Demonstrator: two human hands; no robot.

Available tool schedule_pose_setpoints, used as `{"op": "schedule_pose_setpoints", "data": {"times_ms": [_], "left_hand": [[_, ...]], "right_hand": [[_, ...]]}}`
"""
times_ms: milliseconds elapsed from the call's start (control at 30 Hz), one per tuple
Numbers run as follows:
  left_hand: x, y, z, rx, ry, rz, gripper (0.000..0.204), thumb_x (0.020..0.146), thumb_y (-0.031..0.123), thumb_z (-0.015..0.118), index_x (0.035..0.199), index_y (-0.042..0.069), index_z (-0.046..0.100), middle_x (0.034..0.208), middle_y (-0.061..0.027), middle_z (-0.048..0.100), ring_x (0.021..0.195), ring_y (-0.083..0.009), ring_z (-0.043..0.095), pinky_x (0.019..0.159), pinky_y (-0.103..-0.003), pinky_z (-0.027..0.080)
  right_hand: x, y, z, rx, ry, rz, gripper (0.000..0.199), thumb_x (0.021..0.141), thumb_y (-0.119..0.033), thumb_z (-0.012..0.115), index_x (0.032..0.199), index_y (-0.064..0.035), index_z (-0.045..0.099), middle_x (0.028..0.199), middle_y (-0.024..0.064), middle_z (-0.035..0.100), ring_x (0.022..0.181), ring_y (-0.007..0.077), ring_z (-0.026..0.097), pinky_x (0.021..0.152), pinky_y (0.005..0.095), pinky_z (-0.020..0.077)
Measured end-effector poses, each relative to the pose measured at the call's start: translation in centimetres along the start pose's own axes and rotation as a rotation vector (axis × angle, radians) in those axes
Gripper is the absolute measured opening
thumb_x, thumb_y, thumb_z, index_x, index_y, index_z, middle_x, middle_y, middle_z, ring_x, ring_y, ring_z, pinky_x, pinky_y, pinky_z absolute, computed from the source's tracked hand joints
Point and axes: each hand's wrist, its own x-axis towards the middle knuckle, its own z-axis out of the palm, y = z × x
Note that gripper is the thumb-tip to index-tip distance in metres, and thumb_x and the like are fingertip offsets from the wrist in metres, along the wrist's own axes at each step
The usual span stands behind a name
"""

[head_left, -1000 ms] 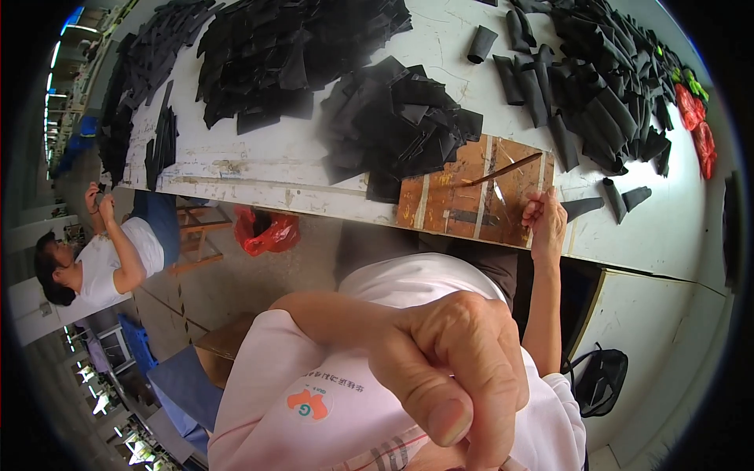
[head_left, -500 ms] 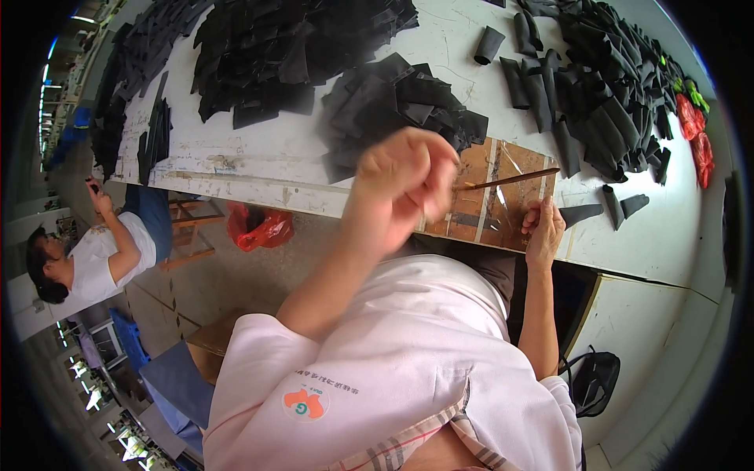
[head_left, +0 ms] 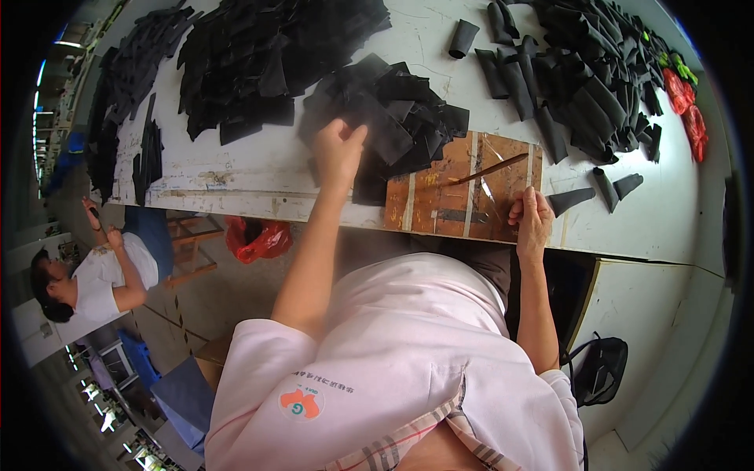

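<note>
At the near left edge of a pile of black flat fabric pieces (head_left: pixel 400 118), my left hand (head_left: pixel 340 153) has its thumb and fingers bent close together. What lies between its fingertips, if anything, I cannot make out. My right hand (head_left: pixel 532 216) rests at the right edge of a brown board (head_left: pixel 440 177), fingers curled inward and their grip hidden. A black tapered piece (head_left: pixel 572 200) lies just right of that hand. Across the board slants a thin brown stick (head_left: pixel 491 169), apart from both hands.
A larger heap of black pieces (head_left: pixel 259 71) spreads at the far left. Black rolled tubes (head_left: pixel 597 94) are piled at the far right, near red plastic bags (head_left: pixel 693 129). Below the table edge hangs a red bag (head_left: pixel 259 238). A person (head_left: pixel 118 259) sits at the left.
My left hand has moved left, from over the board to the edge of the black pile. My right hand stays by the board's right edge. The view has shifted slightly.
</note>
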Motion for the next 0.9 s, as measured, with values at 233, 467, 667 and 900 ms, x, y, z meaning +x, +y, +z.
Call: {"op": "schedule_pose_setpoints", "data": {"times_ms": [233, 467, 667, 900], "left_hand": [[-7.6, 10.0, -3.4, 0.021, -0.714, 0.125, 0.007, 0.078, 0.003, 0.054, 0.073, -0.001, 0.052, 0.062, -0.0049, 0.055, 0.049, -0.0077, 0.049, 0.046, -0.02, 0.039], [-11.0, 10.2, -0.2, 0.013, -0.674, 0.332, 0.003, 0.079, 0.001, 0.057, 0.08, -0.001, 0.055, 0.062, -0.0015, 0.054, 0.054, -0.0041, 0.048, 0.048, -0.018, 0.04], [-13.9, 9.4, 1.1, -0.248, -0.498, 0.108, 0.009, 0.081, 0.005, 0.057, 0.086, -0.002, 0.053, 0.073, -0.0033, 0.057, 0.062, -0.0056, 0.052, 0.054, -0.02, 0.042], [-14.3, 10.1, 0.4, -0.386, -0.628, -0.113, 0.015, 0.083, 0.014, 0.055, 0.09, 0.0, 0.053, 0.073, -0.0023, 0.057, 0.058, -0.0044, 0.05, 0.051, -0.016, 0.04]], "right_hand": [[-4.7, -7.6, 3.5, -0.271, -0.524, -0.398, 0.048, 0.072, -0.041, 0.065, 0.089, 0.0037, 0.056, 0.081, 0.0097, 0.054, 0.069, 0.015, 0.053, 0.061, 0.0253, 0.0453], [-6.0, -7.3, 4.7, 0.027, -0.518, -0.129, 0.018, 0.072, -0.014, 0.068, 0.083, -0.001, 0.062, 0.06, 0.005, 0.055, 0.054, 0.0133, 0.051, 0.052, 0.0241, 0.0428], [-5.9, -6.6, 4.3, -0.494, -0.216, -0.525, 0.01, 0.067, -0.007, 0.068, 0.067, -0.0039, 0.058, 0.058, 0.0074, 0.054, 0.051, 0.0192, 0.052, 0.045, 0.0283, 0.04], [-5.3, -5.6, 3.8, -0.689, -0.155, -0.788, 0.017, 0.055, -0.004, 0.067, 0.065, -0.0058, 0.054, 0.057, 0.0058, 0.049, 0.051, 0.0229, 0.052, 0.044, 0.0317, 0.0394]]}}
